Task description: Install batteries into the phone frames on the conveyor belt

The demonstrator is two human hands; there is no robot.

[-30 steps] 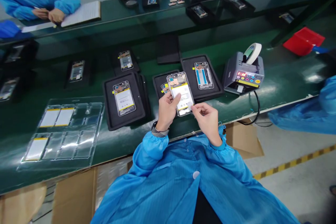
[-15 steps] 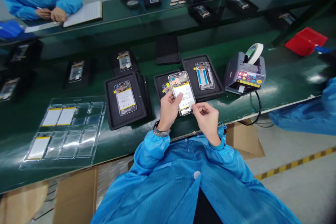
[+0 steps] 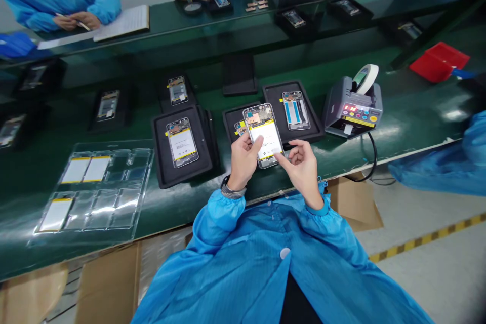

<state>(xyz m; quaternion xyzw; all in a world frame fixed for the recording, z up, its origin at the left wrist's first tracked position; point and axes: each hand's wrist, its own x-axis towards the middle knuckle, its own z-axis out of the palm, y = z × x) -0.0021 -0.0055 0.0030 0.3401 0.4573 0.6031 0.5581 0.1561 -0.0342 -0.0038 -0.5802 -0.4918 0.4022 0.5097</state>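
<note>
Phone frame (image 3: pixel 261 126) in left grip (image 3: pixel 243 162), right fingertips (image 3: pixel 279 158) on its edge, label print (image 3: pixel 266 139) unreadable

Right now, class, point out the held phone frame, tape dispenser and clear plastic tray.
Phone frame (image 3: pixel 268 136), head view, white panel.
Tape dispenser (image 3: pixel 351 109), head view, control panel.
Clear plastic tray (image 3: pixel 123 212), head view, empty pocket.

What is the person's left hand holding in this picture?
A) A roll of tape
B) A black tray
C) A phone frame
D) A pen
C: the left hand grips the phone frame by its side edge.
</note>
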